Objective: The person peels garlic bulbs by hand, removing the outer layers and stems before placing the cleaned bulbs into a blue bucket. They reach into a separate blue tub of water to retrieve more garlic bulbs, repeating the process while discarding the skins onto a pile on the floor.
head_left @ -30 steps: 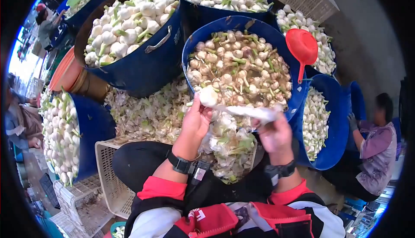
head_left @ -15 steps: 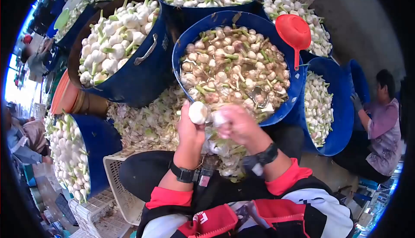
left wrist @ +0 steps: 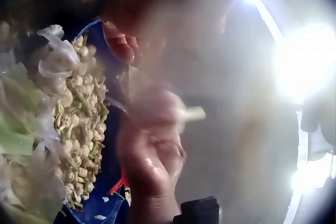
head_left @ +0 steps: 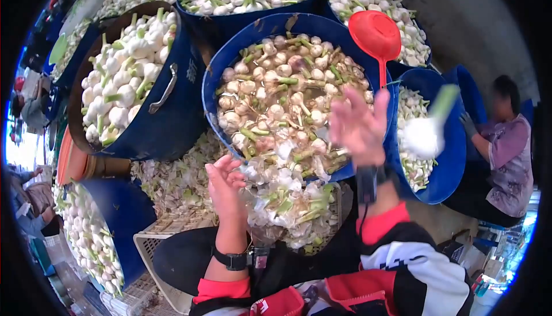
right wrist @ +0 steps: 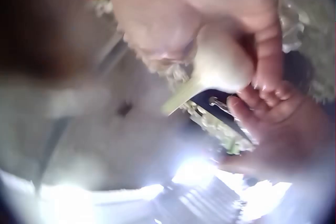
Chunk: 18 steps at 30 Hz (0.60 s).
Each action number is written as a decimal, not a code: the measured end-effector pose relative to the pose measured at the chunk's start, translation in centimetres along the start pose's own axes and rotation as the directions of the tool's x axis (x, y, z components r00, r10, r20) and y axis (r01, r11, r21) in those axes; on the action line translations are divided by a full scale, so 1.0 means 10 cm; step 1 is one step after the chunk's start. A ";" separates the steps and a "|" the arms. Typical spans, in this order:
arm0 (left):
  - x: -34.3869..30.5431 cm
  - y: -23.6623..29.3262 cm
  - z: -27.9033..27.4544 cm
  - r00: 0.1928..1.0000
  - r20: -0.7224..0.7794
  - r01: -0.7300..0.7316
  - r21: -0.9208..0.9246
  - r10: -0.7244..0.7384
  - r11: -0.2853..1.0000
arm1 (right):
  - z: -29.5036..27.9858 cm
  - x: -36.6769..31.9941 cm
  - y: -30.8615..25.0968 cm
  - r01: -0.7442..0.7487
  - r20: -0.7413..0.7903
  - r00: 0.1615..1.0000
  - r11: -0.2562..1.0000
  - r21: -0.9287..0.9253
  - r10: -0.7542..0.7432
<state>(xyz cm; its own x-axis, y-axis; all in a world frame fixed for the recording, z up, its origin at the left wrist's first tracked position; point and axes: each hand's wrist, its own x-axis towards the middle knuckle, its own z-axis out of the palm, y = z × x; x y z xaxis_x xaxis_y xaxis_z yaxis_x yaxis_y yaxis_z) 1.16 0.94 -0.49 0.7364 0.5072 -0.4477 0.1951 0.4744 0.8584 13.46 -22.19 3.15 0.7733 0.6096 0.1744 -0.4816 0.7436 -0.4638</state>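
In the head view a blurred white garlic bulb (head_left: 422, 137) with a green stem is in the air over the right tub, apart from both hands. My right hand (head_left: 359, 129) has its fingers spread over the centre tub's near right side, holding nothing. My left hand (head_left: 227, 187), empty with loosely bent fingers, is beside the peelings (head_left: 299, 207). The wrist views differ: a bulb (left wrist: 160, 111) lies against my right hand (left wrist: 152, 161) in the left one, and a bulb (right wrist: 223, 64) is at my right fingers, near my left hand (right wrist: 289, 124), in the right one.
A blue tub (head_left: 210, 100) holds garlic in murky water, with a red ladle (head_left: 375, 33) at its rim. Other tubs of garlic stand around, including a blue one (head_left: 445, 149) at right. A seated person (head_left: 509, 155) is at far right; a crate (head_left: 167, 276) lies lower left.
The bulb that was at my left hand is in the air to the right. My right hand has moved up and right and opened. My left hand has moved left, off the bulb.
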 end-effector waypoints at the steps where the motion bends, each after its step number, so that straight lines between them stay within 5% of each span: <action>1: 0.03 -0.04 0.00 0.999 -0.014 0.043 -0.004 -0.043 0.999 | -0.26 0.13 -0.10 -0.109 -0.235 0.972 0.929 -0.354 0.024; 2: 0.05 -0.09 0.03 0.999 0.006 0.041 0.001 -0.041 0.999 | -0.66 0.25 -0.16 -0.276 -0.446 0.894 0.728 -0.627 -0.045; 3: 0.07 -0.15 0.07 0.997 0.017 0.074 0.076 -0.075 0.994 | -1.29 0.19 -0.07 -0.506 -0.522 0.853 0.235 -0.830 -0.004; 4: 0.08 -0.19 0.10 0.993 0.030 0.104 0.154 -0.110 0.983 | -1.76 0.14 -0.05 -0.585 -0.612 0.790 -0.332 -0.740 -0.027; 5: 0.07 -0.19 0.14 0.991 0.041 0.113 0.217 -0.125 0.970 | -1.59 0.18 0.03 -0.367 -0.734 0.678 -0.843 -0.394 0.048; 6: 0.08 -0.16 0.19 0.988 0.070 0.113 0.281 -0.138 0.953 | -1.75 0.08 0.15 -0.257 -0.711 0.702 -0.943 -0.211 -0.033; 9: 0.16 -0.25 0.19 0.990 0.094 0.073 0.295 -0.105 0.953 | -2.16 -0.11 0.33 -0.382 -0.730 0.683 -0.852 -0.359 0.002; 11: 0.18 -0.33 0.18 0.971 0.196 0.066 0.318 -0.134 0.946 | -1.58 0.05 0.16 -0.537 -0.865 0.485 -0.738 -0.410 0.127; 12: 0.16 -0.34 0.20 0.969 0.213 0.060 0.279 -0.122 0.959 | -1.31 0.09 0.08 -0.648 -0.845 0.499 -0.564 -0.512 0.193; 14: 0.14 -0.30 0.29 0.962 0.245 0.059 0.235 -0.118 0.970 | -1.15 -0.04 0.25 -0.674 -0.637 0.720 0.055 -0.737 0.275; 15: 0.10 -0.29 0.33 0.939 0.271 0.168 0.181 -0.213 0.969 | -0.75 -0.05 0.26 -0.501 -0.509 0.804 -0.112 -0.858 0.307; 16: 0.06 -0.29 0.37 0.901 0.304 0.280 0.134 -0.308 0.951 | -0.38 -0.11 0.30 -0.390 -0.367 0.884 0.023 -0.921 0.291; 17: 0.07 -0.29 0.36 0.875 0.322 0.334 0.137 -0.361 0.933 | -0.53 -0.19 0.65 -0.183 -0.184 0.953 -0.026 -0.983 0.239; 18: 0.15 -0.28 0.25 0.748 0.537 0.414 0.081 -0.390 0.907 | -0.20 -0.23 0.73 -0.239 -0.212 0.950 0.098 -0.966 0.231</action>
<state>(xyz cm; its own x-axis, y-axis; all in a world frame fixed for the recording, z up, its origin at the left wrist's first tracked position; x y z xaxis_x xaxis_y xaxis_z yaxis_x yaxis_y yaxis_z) 3.35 -1.48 -2.92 0.8228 -0.1920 -0.5349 0.5344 0.5818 0.6131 8.97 -18.75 -2.36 0.7102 0.6927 -0.1254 0.1660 -0.3379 -0.9264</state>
